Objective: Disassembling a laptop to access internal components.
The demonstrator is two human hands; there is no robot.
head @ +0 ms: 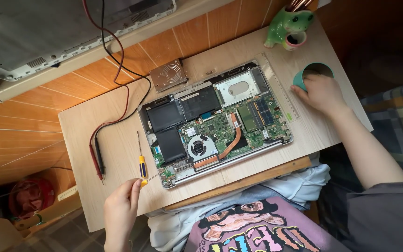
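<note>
The left hand (120,212) pinches a slim, light yellow-handled screwdriver (151,178) by its handle end, the stiff tip resting near the fragile open laptop (215,122), while the right hand (322,93) cups a teal cup (314,73).

A small screwdriver (151,177) with a yellow handle is pinched between the fingertips (135,185) of the left hand, its thin shaft tilted up-right onto the laptop corner. A teal cup (309,73) stands upright under the right fingers (304,87)
</note>
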